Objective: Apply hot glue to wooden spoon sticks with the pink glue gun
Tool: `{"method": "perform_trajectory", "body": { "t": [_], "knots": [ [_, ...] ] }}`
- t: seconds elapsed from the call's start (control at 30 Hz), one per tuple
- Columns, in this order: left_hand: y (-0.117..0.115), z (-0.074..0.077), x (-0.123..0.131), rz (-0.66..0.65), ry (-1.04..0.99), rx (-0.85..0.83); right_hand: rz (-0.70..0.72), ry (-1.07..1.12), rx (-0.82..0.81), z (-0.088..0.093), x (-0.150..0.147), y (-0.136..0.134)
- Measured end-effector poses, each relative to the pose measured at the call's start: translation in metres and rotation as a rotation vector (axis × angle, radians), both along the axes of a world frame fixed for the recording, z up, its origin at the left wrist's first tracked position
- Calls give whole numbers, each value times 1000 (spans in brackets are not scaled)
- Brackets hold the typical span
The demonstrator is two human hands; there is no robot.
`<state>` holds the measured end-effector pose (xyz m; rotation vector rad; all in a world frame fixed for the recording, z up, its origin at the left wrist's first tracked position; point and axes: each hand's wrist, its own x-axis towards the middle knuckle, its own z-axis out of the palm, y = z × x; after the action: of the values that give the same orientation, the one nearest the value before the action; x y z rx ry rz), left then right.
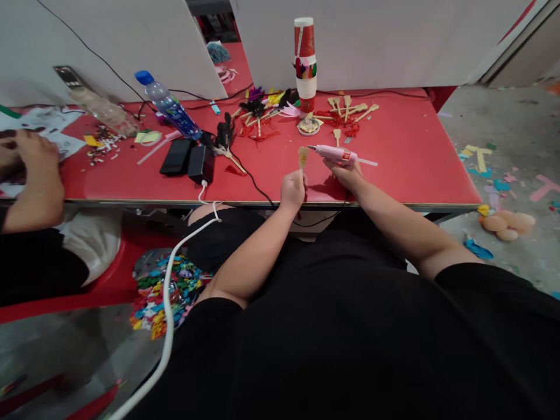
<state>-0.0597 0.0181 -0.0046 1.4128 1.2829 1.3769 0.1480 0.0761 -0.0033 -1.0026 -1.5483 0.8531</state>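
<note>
My left hand [293,190] is closed around the stem of a small wooden spoon-shaped stick [303,156], holding it upright over the red table [411,157]. My right hand [347,173] grips a pink glue gun [336,154] lying level, its metal nozzle pointing left and almost touching the stick's head. A clear glue rod sticks out of the gun's right end. More wooden sticks [350,108] lie further back on the table, among red ribbon scraps.
A stack of paper cups [305,61] stands at the back. Feathered sticks [258,111], a water bottle [166,105], two black power packs [188,158] and cables lie left. Another person's hand [35,157] works at far left. Coloured scraps [161,291] sit by my knee.
</note>
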Motion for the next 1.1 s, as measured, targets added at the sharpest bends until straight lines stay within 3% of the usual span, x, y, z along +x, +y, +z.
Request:
{"method": "perform_trajectory", "body": {
  "t": [0.4, 0.77, 1.1],
  "knots": [
    [1, 0, 1, 27, 8, 10, 1, 48, -70, -2, -2, -5],
    [0, -9, -1, 30, 87, 33, 130, -95, 36, 9, -2, -12],
    [-4, -7, 0, 36, 111, 39, 58, -113, 44, 10, -5, -13]
  ]
}}
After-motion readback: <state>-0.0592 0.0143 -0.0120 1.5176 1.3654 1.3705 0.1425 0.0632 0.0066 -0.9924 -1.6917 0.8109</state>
